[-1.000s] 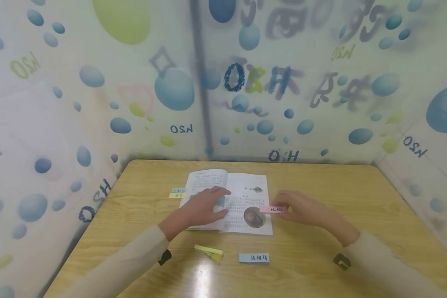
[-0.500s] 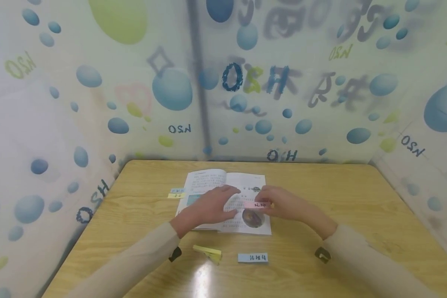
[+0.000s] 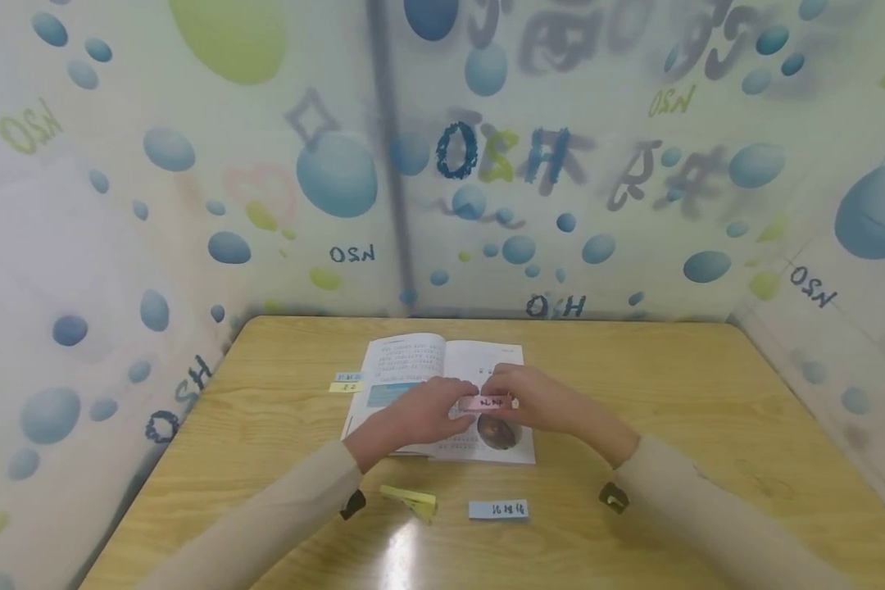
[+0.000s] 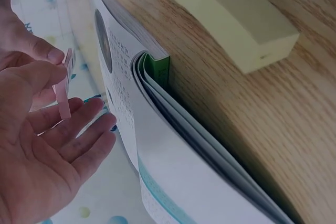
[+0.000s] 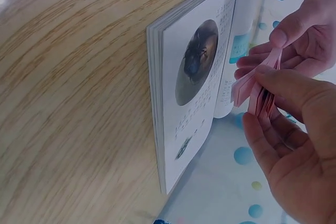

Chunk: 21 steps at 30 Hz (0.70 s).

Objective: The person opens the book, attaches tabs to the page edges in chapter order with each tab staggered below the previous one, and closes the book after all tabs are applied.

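Note:
My right hand (image 3: 538,399) pinches a small pad of pink sticky notes (image 3: 487,402) over the right page of an open book (image 3: 479,356). In the right wrist view its thumb lies across the pad, whose strips (image 5: 244,92) are fanned apart. Facing it, my left hand (image 3: 424,410) has its thumb tip right at the pad's near end, with its other fingers extended and spread. Handwriting marks the pad's face. A blue sticky note (image 3: 350,377) and a yellow sticky note (image 3: 346,387) stick out from the book's left edge.
On the wooden table (image 3: 265,508), before the book, lie a yellow sticky note pad (image 3: 409,496) with slightly splayed strips and a blue sticky note pad (image 3: 498,510) with writing. A patterned wall (image 3: 605,205) stands behind the table.
My right hand has carried the pink pad leftward from the book's right edge over the page. My left hand has shifted right to meet it at the pad's end.

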Each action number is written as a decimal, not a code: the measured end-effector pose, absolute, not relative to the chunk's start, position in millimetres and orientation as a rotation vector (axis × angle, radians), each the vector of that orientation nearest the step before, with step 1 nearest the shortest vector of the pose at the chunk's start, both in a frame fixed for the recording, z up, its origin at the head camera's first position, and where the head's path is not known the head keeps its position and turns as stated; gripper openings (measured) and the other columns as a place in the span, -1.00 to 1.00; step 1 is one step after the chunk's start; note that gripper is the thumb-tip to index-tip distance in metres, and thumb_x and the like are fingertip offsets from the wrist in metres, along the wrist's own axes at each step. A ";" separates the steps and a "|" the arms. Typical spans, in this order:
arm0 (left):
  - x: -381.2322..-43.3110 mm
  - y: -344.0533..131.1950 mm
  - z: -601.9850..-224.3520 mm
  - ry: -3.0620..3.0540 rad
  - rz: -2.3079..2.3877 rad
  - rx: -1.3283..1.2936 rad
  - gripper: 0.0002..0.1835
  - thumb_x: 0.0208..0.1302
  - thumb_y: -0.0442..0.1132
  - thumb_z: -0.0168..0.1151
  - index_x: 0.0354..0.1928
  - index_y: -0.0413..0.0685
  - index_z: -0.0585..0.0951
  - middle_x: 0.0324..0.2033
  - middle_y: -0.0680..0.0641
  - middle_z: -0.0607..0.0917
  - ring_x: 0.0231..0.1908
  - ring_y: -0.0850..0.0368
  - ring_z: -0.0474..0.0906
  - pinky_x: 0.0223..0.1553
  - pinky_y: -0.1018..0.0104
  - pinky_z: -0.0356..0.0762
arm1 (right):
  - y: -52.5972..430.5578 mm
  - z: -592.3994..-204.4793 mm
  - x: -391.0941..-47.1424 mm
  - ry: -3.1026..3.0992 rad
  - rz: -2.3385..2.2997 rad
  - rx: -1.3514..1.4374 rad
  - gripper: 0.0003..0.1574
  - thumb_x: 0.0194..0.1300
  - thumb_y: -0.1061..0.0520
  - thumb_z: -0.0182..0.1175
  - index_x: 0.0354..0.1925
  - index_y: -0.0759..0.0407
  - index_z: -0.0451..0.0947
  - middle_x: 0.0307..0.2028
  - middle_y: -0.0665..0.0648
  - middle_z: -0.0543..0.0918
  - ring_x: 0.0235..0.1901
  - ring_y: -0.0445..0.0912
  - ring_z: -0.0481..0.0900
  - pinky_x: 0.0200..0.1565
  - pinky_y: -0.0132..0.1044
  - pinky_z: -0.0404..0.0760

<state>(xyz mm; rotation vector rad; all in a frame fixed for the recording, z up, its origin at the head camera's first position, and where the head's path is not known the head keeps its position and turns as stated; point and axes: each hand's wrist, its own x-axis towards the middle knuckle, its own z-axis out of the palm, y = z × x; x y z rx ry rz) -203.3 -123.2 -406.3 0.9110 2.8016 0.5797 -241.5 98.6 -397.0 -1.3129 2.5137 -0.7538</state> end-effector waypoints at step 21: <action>-201.9 -129.2 -409.9 2.630 0.828 0.966 -0.84 0.50 -0.33 0.16 0.00 -0.08 0.67 -0.35 0.03 0.69 -0.39 0.27 0.51 -0.26 0.34 0.52 | 96.3 -405.0 -241.4 2.463 -0.830 -1.367 -0.76 0.25 0.26 0.44 -0.11 0.05 0.73 -0.27 -0.15 0.60 -0.23 -0.23 0.54 -0.13 -0.20 0.64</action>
